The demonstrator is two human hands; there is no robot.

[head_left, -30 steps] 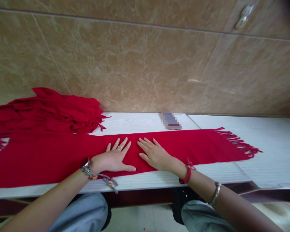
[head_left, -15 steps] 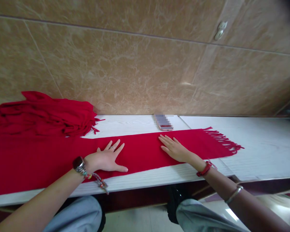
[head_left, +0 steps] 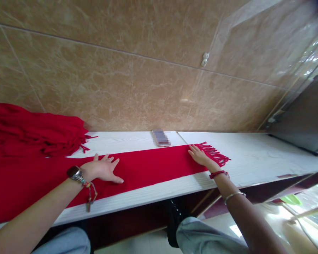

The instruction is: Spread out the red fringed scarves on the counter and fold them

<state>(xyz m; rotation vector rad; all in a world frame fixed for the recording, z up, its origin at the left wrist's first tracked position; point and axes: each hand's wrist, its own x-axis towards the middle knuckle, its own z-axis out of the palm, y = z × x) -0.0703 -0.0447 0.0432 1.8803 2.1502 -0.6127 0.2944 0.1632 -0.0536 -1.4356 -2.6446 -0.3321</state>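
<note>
A long red scarf (head_left: 151, 167) lies flat along the white counter, its fringed end toward the right. On its left part rests my left hand (head_left: 102, 169), fingers spread and thumb pointing right; it wears a ring, a watch and a beaded bracelet. My right hand (head_left: 199, 156) lies flat at the scarf's right end, beside the fringe (head_left: 214, 154), with the fingers stretched out. Neither hand grips the cloth. Behind the scarf on the left sits a bunched heap of red fringed cloth (head_left: 37, 134).
A phone (head_left: 161, 137), partly blurred out, lies on the white counter (head_left: 254, 151) by the tiled wall (head_left: 122, 91). A dark grey box-like object (head_left: 304, 116) stands at the far right. My knees are below the counter's front edge; a green basin (head_left: 291, 199) shows lower right.
My right hand has slid right along the scarf, from near its middle to the fringe. My left hand stays on the cloth at the left. The view has turned to the right.
</note>
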